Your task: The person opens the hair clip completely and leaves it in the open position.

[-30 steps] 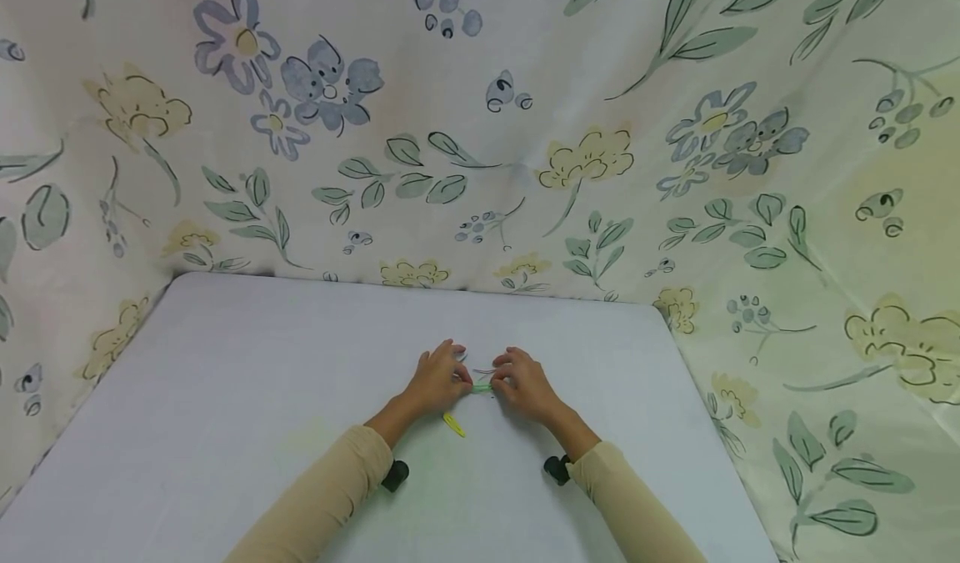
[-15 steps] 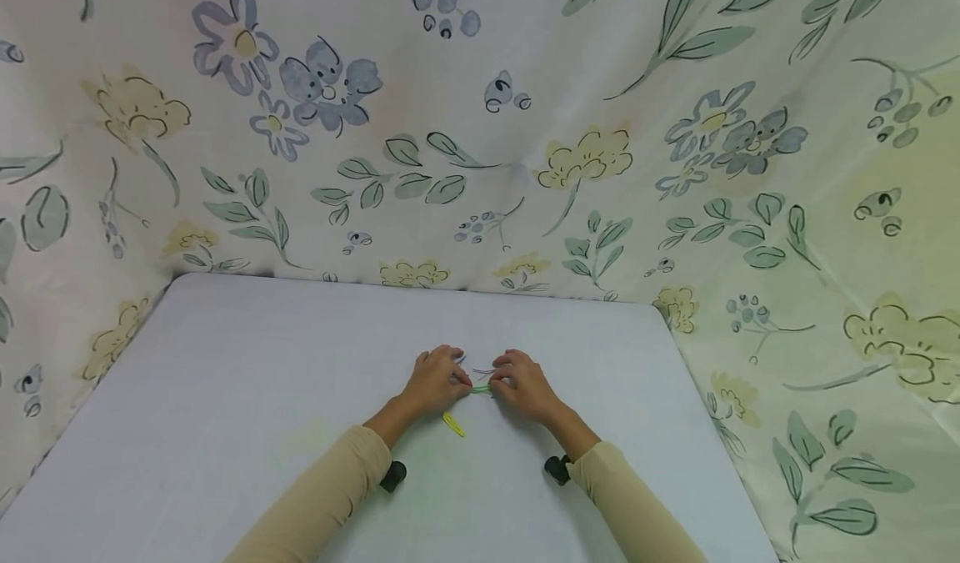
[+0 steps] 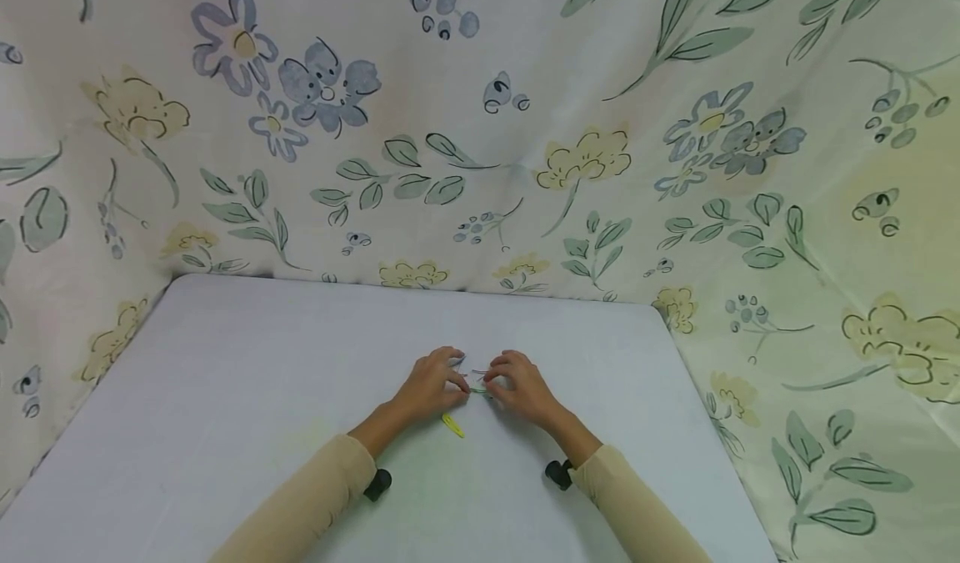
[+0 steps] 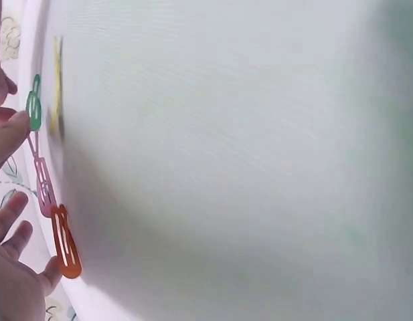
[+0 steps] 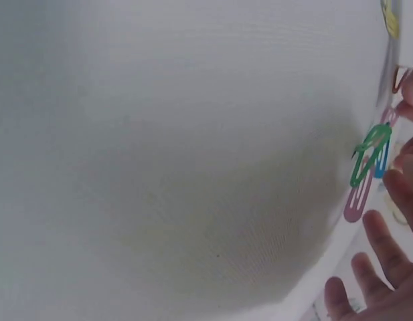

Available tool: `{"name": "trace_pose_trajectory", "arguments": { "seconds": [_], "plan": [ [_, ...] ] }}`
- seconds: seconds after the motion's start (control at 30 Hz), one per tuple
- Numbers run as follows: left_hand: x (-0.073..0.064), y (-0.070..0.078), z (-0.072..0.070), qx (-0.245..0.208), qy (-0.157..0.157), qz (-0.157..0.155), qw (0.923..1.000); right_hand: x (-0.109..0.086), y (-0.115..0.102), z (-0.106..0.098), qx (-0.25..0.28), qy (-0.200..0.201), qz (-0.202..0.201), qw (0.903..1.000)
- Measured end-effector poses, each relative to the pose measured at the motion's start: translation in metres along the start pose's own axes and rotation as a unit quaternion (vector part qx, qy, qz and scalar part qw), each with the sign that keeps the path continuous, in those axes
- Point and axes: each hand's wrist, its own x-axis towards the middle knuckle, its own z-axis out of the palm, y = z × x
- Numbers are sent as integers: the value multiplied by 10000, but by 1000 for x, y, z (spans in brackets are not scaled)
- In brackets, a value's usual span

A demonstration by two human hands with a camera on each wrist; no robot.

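My left hand (image 3: 433, 384) pinches the green snap hair clip (image 4: 34, 110) between thumb and index finger. A pink snap clip (image 4: 44, 187) hangs linked below it in the left wrist view, with an orange snap clip (image 4: 65, 244) below that, by my little finger. My right hand (image 3: 521, 386) faces the left across the green clip, fingers bent; I cannot tell whether its thumb and index finger grip anything. In the right wrist view, another pink clip (image 5: 357, 207) overlaps the green clip, and a blue clip (image 5: 381, 160) shows behind, right by the right fingertips.
A yellow snap clip (image 3: 452, 425) lies on the white table (image 3: 300, 379) just on the near side of the left hand. A flower-printed cloth (image 3: 420, 154) hangs behind and beside the table. Small black wrist cameras sit under both forearms.
My left hand and forearm have shifted slightly left and toward the body. The right fingers have moved slightly, and the green clip between the hands shows thinner. The yellow clip lies still.
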Motion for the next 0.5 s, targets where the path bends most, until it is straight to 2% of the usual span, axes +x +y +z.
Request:
{"name": "trace_pose_trajectory", "arguments": {
  "seconds": [0.27, 0.5],
  "plan": [
    [-18, -9, -6, 317, -405, 665, 9965, -12, -6, 1, -7, -210, -222, 9995],
    [-26, -15, -10, 509, -444, 766, 9948, -18, -17, 4, 26, -273, -441, 9987]
  ]
}}
